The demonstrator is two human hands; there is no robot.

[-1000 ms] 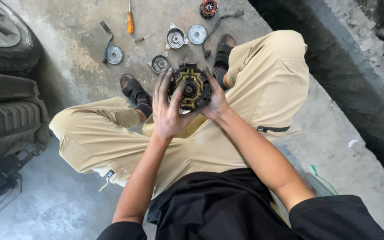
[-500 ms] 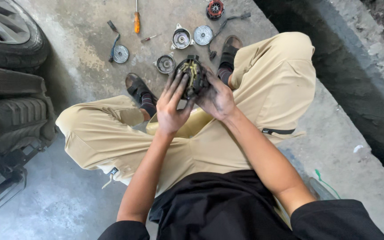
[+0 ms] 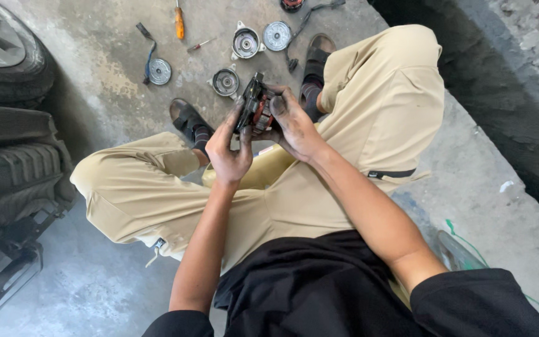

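Seated cross-legged on the concrete floor (image 3: pixel 95 281). Round dark motor part (image 3: pixel 255 107) with copper windings, turned on edge above the knees, gripped from both sides: left hand (image 3: pixel 229 150) clasping its near rim, right hand (image 3: pixel 291 125) wrapped around the far side. Beyond on the floor: round metal covers (image 3: pixel 246 42), an orange-handled screwdriver (image 3: pixel 179 22). Stacked tyres (image 3: pixel 7 112) along the left edge.

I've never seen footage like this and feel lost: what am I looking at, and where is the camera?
The camera sits on a person's head and looks down at their own lap and arms as they sit on a concrete floor. The left hand and right hand, both smudged dark, hold a round dark machine part between them, tilted on edge. On the floor beyond lie round metal parts, a pulley-like disc, an orange-handled screwdriver and a small cabled disc. Tyres stand at the left.
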